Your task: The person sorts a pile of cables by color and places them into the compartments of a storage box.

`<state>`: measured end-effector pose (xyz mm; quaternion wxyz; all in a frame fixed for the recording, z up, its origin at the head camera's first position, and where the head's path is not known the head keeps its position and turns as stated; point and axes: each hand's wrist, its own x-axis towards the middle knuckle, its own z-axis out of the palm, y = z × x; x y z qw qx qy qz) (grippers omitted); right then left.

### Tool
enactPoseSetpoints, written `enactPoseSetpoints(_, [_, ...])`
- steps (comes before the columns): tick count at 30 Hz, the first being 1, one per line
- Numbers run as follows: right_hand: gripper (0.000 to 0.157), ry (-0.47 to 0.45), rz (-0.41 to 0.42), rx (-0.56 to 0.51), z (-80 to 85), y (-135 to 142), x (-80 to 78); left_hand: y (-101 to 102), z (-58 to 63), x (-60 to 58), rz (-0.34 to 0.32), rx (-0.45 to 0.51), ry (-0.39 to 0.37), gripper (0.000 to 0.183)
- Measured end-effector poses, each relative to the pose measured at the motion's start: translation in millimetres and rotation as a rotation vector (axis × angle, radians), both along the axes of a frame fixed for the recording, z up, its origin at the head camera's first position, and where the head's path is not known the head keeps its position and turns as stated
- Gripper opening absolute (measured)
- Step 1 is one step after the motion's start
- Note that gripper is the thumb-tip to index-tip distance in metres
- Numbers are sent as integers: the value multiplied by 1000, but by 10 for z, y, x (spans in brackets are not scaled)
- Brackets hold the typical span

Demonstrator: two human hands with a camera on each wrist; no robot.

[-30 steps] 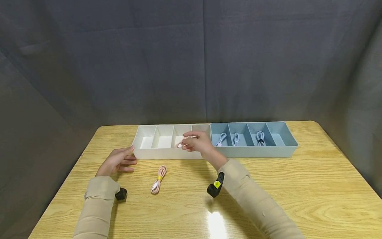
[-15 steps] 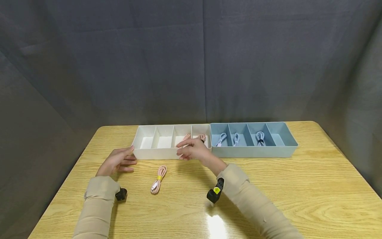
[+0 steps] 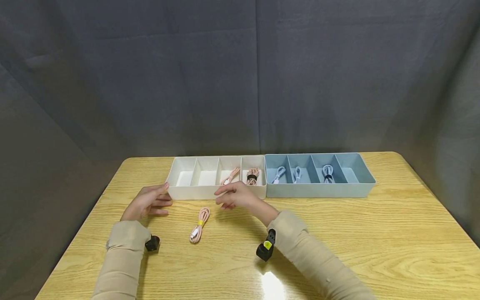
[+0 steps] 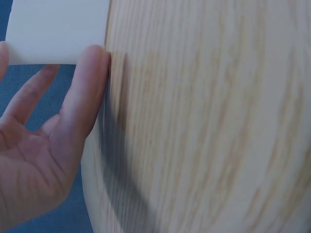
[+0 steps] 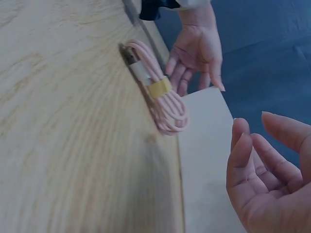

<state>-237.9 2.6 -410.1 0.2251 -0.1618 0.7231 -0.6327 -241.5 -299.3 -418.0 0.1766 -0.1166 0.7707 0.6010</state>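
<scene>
My left hand (image 3: pixel 148 202) touches the left end of the white divided box (image 3: pixel 198 192); in the left wrist view its fingers (image 4: pixel 90 82) lie against the box's corner. Just in front of the box hovers my right hand (image 3: pixel 238 196), loosely bent and holding nothing, as the right wrist view also shows. A coiled pink cable (image 3: pixel 200 225) with a yellow tie and a white plug lies on the table between the hands. Inside the white box, one pink cable (image 3: pixel 230 176) occupies the third compartment. Another pink cable (image 3: pixel 252 176), with a black tie, sits in the fourth.
A blue divided box (image 3: pixel 318 191) adjoins the white one on the right. Three of its compartments hold a pale blue cable (image 3: pixel 328 173) each. Both boxes stand near the back of the wooden table (image 3: pixel 375 241), before a dark curtain (image 3: pixel 187 83).
My right hand has drawn back from over the white box, moving left and toward me. Both pink cables inside now show fully. The left hand stays in place.
</scene>
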Motion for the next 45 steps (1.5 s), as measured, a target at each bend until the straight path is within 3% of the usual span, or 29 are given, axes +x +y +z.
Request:
enactPoseSetpoints(6, [30, 58, 30, 1, -121, -74, 14, -12, -1, -13, 0, -2, 5, 78])
enactPoseSetpoints(11, [30, 49, 51, -20, -215, -138, 25, -20, 0, -8, -6, 1, 5, 77])
enactPoseSetpoints(18, [31, 29, 28, -13, -297, -236, 58, -30, -5, -13, -4, 8, 6, 77])
enactPoseSetpoints(25, [32, 85, 9, 45, -407, -337, 49, -27, -9, -12, 3, -1, 3, 77])
enactPoseSetpoints(35, [31, 104, 24, 146, -404, -388, 56, -3, -19, 10, 4, 0, 15, 76])
enactPoseSetpoints(45, [18, 131, 30, 192, -403, -417, 58, -25, -41, -5, 1, -10, 24, 79])
